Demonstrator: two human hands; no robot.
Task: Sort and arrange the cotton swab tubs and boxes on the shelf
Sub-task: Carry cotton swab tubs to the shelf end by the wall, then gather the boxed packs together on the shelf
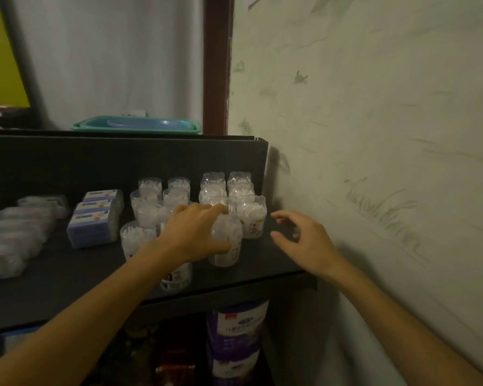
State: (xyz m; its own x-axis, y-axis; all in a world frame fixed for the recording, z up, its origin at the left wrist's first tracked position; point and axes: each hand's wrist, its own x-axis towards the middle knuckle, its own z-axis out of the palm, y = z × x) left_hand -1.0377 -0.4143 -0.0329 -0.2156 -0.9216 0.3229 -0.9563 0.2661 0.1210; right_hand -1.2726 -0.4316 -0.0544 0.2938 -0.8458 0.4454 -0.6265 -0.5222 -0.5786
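Several clear cotton swab tubs (252,218) stand in rows on the right part of the dark shelf (67,277). My left hand (191,232) grips one tub (229,243) in the front of the group, fingers over its top and thumb on its side. Another tub (176,277) stands partly hidden under my left wrist. My right hand (301,238) hovers to the right of the tubs, fingers loosely curled and holding nothing. Three blue-labelled swab boxes (95,218) lie in a line left of the tubs. Clear flat packs (14,235) lie at the far left.
A pale wall (374,135) runs close along the shelf's right end. A teal basin (135,125) sits behind the shelf's back panel. Purple-and-white packages (236,338) are stacked on the level below. The shelf's front edge lies under my forearms.
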